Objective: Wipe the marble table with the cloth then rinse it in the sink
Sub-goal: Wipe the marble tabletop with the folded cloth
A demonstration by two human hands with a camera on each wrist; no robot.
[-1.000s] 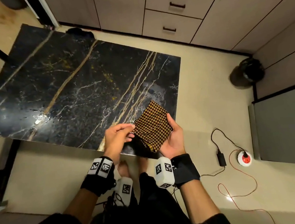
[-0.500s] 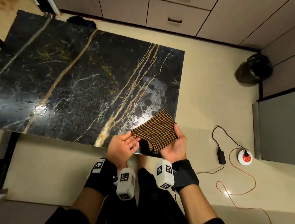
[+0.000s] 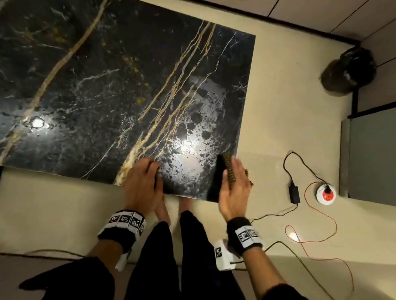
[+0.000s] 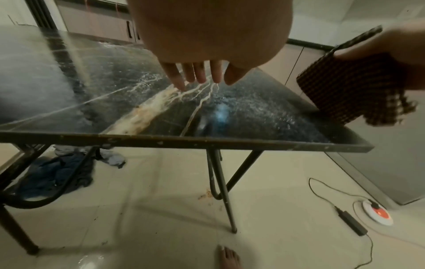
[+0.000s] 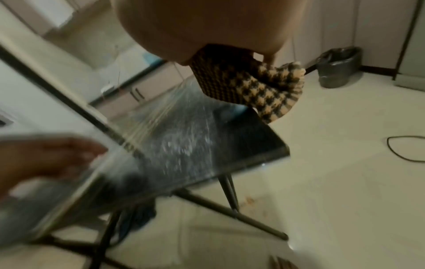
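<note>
Head view. Black marble table [image 3: 100, 92] with gold and white veins; a patch of droplets and smears lies near its right front corner. Left hand [image 3: 142, 185], fingers straight and holding nothing, sits over the front edge beside that patch; contact can't be told from here. Right hand [image 3: 233, 183] grasps the folded brown-and-tan houndstooth cloth [image 3: 227, 170] edge-on, at the corner of the table. No sink in sight. Judgement: wiping step in hand, the cloth readied but not yet down on the marble. Next move calls for laying the cloth flat on the wet patch and sweeping with even pressure.

Left wrist view. Shows what the head view hides: the fingers [image 4: 195, 72] are spread and relaxed just above or at the marble, and the cloth [image 4: 349, 85] hangs clear of the surface, past the right edge of the table. Also shows the folding metal legs [image 4: 218, 185], a heap of blue clothing [image 4: 59, 174] on the floor beneath, a white round socket with a red centre [image 4: 378, 213].

Right wrist view. Blurred. Shows the grip best: cloth [image 5: 248, 83] pinched under the palm, one tan-checked fold drooping free above the table corner. A lined grey bin [image 5: 338, 66] stands by the wall.
</note>
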